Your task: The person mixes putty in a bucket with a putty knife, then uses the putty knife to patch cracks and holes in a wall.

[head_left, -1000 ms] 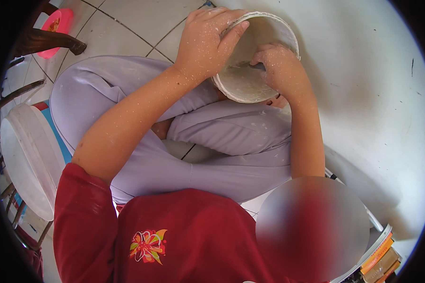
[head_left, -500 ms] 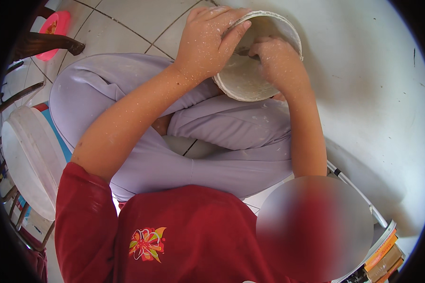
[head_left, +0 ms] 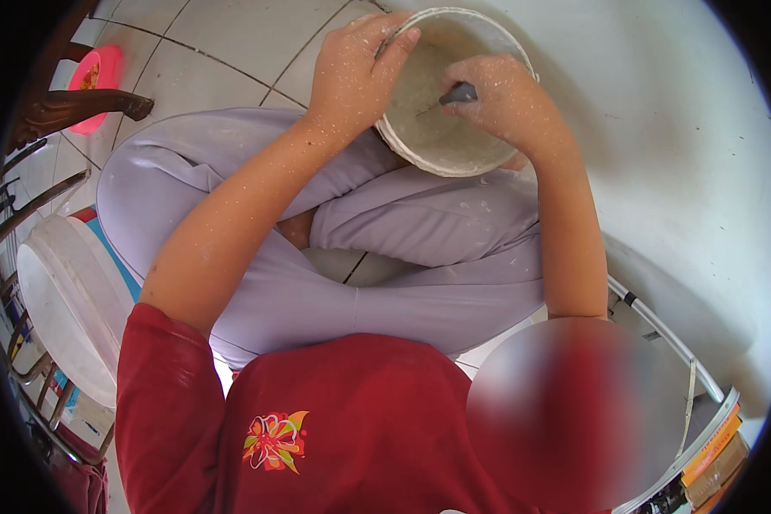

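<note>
A whitish bucket (head_left: 428, 158) with a crusted rim tilts in front of my crossed legs, its mouth facing me. My left hand (head_left: 351, 73) is closed on the left side of its rim, thumb on the inside and fingers outside. Inside the bucket's mouth, my right hand (head_left: 510, 98) is wrapped around a tool with a dark grey handle (head_left: 461, 92). A thin part of that tool points down into the bucket; its working end is too unclear to name. Pale residue coats the bucket's inner wall. White specks dot both hands and forearms.
A pale wall (head_left: 660, 137) rises close on the right. Dark wooden furniture legs (head_left: 103, 104) and a pink dish (head_left: 98, 81) are at the far left. A white round lid-like object (head_left: 68, 308) leans at my left. Books (head_left: 715, 463) lie low on the right.
My right hand has lifted slightly and turned, so the tool's grey handle now shows. The bucket and my left hand have shifted a little to the left and up in the view.
</note>
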`<state>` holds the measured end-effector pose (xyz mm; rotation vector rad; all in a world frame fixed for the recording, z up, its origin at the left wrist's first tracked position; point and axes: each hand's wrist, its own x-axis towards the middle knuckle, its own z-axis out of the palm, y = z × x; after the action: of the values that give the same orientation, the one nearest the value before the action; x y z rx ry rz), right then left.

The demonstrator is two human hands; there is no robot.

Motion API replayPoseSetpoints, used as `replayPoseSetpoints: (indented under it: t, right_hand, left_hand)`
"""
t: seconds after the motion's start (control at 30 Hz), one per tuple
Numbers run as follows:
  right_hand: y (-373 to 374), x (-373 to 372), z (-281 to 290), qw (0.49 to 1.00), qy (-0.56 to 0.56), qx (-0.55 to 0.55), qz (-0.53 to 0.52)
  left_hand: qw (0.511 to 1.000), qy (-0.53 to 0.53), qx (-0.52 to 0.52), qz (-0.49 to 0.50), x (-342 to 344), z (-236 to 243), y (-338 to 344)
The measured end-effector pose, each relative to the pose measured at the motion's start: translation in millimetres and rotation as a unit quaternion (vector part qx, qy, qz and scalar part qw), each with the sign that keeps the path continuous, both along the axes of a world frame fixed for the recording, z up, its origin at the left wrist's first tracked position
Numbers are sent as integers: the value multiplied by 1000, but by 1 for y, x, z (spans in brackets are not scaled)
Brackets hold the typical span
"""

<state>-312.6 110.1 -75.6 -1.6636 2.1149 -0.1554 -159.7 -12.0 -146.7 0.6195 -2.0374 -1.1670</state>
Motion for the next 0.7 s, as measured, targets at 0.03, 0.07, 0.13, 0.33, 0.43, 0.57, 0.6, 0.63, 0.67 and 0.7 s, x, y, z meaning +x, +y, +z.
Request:
replayPoseSetpoints:
  t: [0.03,0.07,0.13,0.33,0.43,0.57,0.6,0.63,0.67,0.7]
  right_hand:
    - [-2,1,1,998,-46,-1,-39]
    - [-3,1,-5,998,-46,-1,-42]
    - [-5,2,-23,990,-47,-112,-73]
    - [-16,6,-19,997,-1,-68,-48]
    - [-7,3,-17,999,-19,-36,-11]
    - [-15,2,-30,998,-54,15,-17]
    - [-18,2,-32,998,-68,-9,-16]
    - [-20,2,-33,996,-82,-32,-14]
    - [-20,1,-37,996,-81,-31,-14]
    - [-18,-1,-43,992,-79,-95,-11]
  left_hand:
    - [1000,-14,-4,19,0,-2,-1]
    - [1000,-14,-4,16,0,-4,-2]
    - [997,-25,53,42,-1,-9,-3]
    - [997,-33,48,52,3,-16,-7]
    - [995,-49,56,59,1,-15,-5]
    - [996,-37,58,51,-1,-10,-3]
    - [997,-30,55,54,0,-11,-3]
    - [997,-23,52,57,0,-11,-3]
    - [997,-22,53,57,0,-11,-3]
    - [996,-32,63,59,-1,-10,-2]
